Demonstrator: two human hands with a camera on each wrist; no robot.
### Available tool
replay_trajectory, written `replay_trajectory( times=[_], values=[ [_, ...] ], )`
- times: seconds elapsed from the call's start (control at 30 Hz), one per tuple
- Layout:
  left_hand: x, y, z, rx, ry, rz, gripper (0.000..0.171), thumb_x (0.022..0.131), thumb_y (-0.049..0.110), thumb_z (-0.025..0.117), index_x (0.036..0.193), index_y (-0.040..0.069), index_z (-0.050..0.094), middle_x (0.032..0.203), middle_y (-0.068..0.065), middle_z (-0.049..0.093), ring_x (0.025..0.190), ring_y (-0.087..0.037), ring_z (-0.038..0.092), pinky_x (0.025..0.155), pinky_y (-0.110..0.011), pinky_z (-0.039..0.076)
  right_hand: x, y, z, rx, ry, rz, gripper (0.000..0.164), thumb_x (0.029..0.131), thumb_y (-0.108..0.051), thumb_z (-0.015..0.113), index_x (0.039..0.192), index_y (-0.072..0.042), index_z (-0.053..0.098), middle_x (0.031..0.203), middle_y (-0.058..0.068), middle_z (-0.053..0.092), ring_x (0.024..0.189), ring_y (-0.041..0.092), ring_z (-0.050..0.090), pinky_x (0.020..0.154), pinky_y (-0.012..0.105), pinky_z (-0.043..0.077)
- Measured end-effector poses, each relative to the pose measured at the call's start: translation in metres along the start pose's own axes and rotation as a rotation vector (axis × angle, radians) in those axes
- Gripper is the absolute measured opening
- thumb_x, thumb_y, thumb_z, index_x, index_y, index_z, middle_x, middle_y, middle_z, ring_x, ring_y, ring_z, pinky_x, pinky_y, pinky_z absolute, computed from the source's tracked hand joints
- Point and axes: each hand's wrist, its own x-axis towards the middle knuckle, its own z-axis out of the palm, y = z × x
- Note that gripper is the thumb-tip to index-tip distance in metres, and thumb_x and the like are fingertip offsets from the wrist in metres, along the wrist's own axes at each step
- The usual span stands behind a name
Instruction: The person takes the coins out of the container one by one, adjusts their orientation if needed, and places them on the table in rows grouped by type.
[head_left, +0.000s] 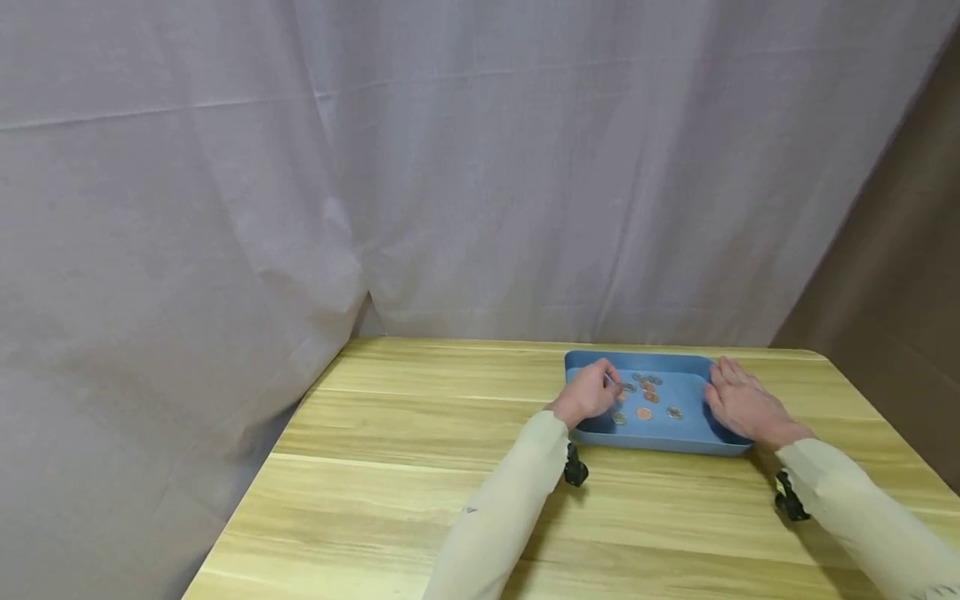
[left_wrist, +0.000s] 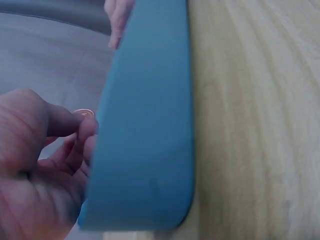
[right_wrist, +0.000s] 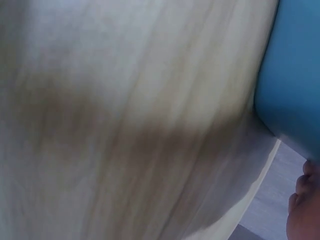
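A shallow blue tray (head_left: 660,442) holds several copper and silver coins (head_left: 644,413) spread over its floor. My left hand (head_left: 592,392) reaches over the tray's left side. Between its thumb and fingers it pinches a copper coin (left_wrist: 85,113), whose upper edge shows in the left wrist view. My right hand (head_left: 744,405) rests along the tray's right rim with its fingers extended. In the right wrist view only part of the right hand (right_wrist: 305,207) shows, beside the tray's outer wall (right_wrist: 292,75).
The tray stands near the far edge of a wooden table (head_left: 405,467). Behind the table hangs a grey curtain (head_left: 480,192), with a darker brown one (head_left: 892,275) at the right. A black camera (head_left: 575,467) sits under the left wrist.
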Motion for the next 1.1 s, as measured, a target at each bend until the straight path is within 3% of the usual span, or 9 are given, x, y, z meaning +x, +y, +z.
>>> replay_trajectory(
  times=[0.27,0.4,0.53,0.87,1.1],
  values=[
    [-0.003,-0.005,-0.011,-0.083,0.076,0.089,0.006,0.1,0.025,0.058,0.101,0.019,0.058,0.075,0.006,0.055,0.058,-0.009,0.048,0.055,-0.023,0.041,-0.005,0.007,-0.007,0.009,-0.003,-0.032,0.063,0.107,-0.03,0.029,0.14,0.023,0.029,0.148,0.045,0.02,0.141,0.057,0.017,0.111,0.066,0.021],
    [-0.003,-0.01,-0.015,-0.168,0.082,0.112,0.005,0.099,0.02,0.059,0.101,0.016,0.059,0.081,-0.001,0.062,0.062,-0.005,0.052,0.055,-0.02,0.043,-0.006,0.004,-0.009,0.0,-0.003,-0.019,0.064,0.107,-0.031,0.028,0.14,0.023,0.028,0.148,0.045,0.021,0.141,0.057,0.017,0.112,0.066,0.021],
    [-0.005,-0.015,-0.021,-0.2,0.096,0.111,0.004,0.1,0.013,0.055,0.1,0.016,0.058,0.091,-0.009,0.067,0.066,-0.003,0.053,0.055,-0.019,0.043,-0.005,0.002,-0.007,-0.006,0.005,-0.004,0.065,0.107,-0.032,0.025,0.141,0.024,0.025,0.148,0.045,0.019,0.141,0.057,0.017,0.112,0.065,0.02],
    [-0.013,-0.028,-0.037,-0.197,0.113,0.111,0.003,0.099,0.014,0.057,0.1,0.012,0.058,0.082,0.002,0.059,0.065,-0.004,0.049,0.055,-0.019,0.041,-0.002,0.001,0.0,-0.026,0.018,0.009,0.065,0.106,-0.031,0.026,0.142,0.023,0.021,0.148,0.045,0.018,0.141,0.057,0.017,0.113,0.065,0.019],
    [-0.021,-0.044,-0.054,-0.233,0.08,0.094,0.004,0.102,0.016,0.052,0.101,0.015,0.055,0.094,-0.014,0.066,0.062,-0.007,0.049,0.052,-0.022,0.04,0.0,0.001,0.004,-0.039,0.02,0.012,0.066,0.106,-0.031,0.026,0.143,0.023,0.02,0.149,0.045,0.018,0.141,0.056,0.017,0.113,0.064,0.019]
  ],
)
